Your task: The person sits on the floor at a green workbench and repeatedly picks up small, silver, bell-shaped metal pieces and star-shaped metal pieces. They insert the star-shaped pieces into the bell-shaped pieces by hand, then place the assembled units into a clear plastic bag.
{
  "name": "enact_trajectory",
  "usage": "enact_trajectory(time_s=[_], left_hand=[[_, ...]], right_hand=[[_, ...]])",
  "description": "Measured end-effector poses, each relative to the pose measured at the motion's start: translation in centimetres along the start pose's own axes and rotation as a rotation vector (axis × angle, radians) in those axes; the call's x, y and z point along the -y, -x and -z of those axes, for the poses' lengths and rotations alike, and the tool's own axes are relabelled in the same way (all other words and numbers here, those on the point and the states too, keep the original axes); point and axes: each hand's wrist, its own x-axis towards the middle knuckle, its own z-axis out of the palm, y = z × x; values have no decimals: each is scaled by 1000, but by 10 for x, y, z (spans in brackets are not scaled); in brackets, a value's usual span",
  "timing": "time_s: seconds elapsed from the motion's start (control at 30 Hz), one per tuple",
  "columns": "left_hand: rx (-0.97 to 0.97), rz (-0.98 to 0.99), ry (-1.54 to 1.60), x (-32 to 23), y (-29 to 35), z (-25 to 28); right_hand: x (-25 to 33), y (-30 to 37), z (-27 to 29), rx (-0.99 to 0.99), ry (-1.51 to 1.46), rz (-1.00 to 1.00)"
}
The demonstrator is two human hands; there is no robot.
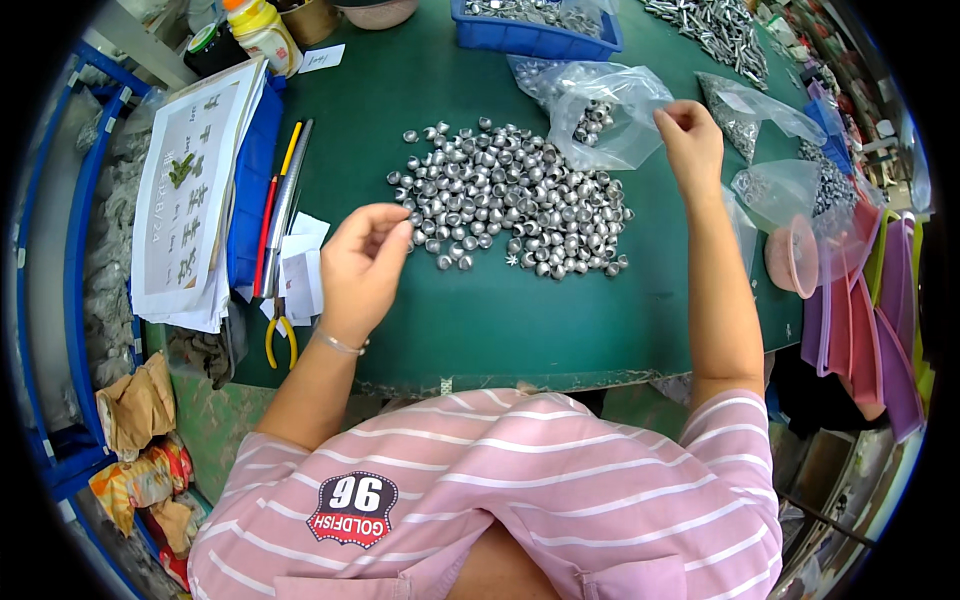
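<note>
Looks like loads of metal pieces [500, 190] are out, just right of your left fingers [383, 213] (can't tell if closed); some left in the clear bag [632, 128] your right fingers [679, 109] pinch.

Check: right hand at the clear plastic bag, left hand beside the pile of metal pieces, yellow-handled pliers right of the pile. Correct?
No: the yellow-handled pliers lie left of the pile of metal pieces, not right, as the head view shows. The rest holds: right hand at the clear plastic bag, left hand beside the pile.
</note>
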Motion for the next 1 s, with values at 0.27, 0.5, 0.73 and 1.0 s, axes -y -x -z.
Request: enact_trajectory(time_s=[0.27,0.5,0.73,1.0], left_hand=[[309,-92,-604,-25,-123,-123],[160,-43,-41,-59,-214,-126],[87,-231,-258,29,-169,-48],[183,-259,-451,62,-94,-33]], right_hand=[[-14,-39,-19,138,-455,-363],[33,-62,8,19,-575,-130],[-50,27,-18,127,-473,104],[-52,86,-55,206,134,378]])
